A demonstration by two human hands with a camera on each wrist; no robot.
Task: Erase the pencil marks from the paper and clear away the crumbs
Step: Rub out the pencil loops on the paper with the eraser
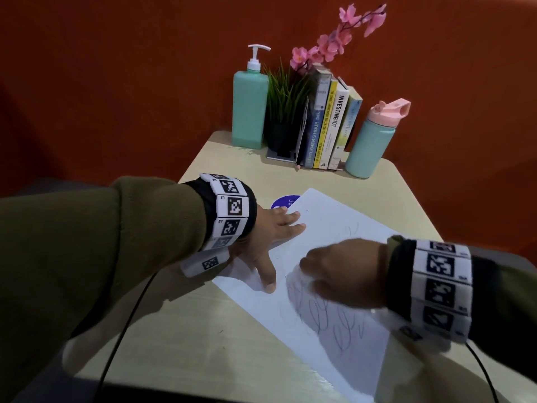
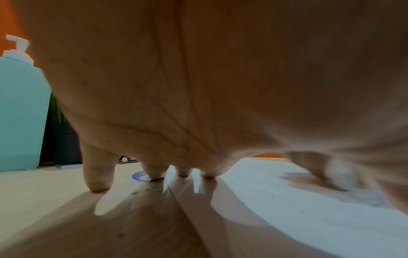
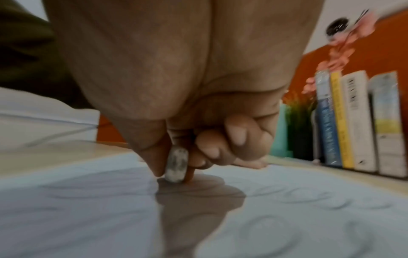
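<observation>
Right hand (image 3: 167, 97) pinching the smudged grey-white oval eraser (image 3: 176, 165) should rub short and light over the pencil loops (image 1: 328, 318) while the flat, spread left hand (image 1: 271, 231) pins the white paper sheet (image 1: 334, 228).

The white paper (image 1: 334, 228) with looping pencil marks (image 1: 334, 321) lay slanted near the table's right edge; a smudged eraser (image 3: 176, 164) stood on it.

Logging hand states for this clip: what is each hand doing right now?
Left hand: open, fingers spread flat on the white paper sheet.
Right hand: pinching a small smudged white eraser against it.
</observation>
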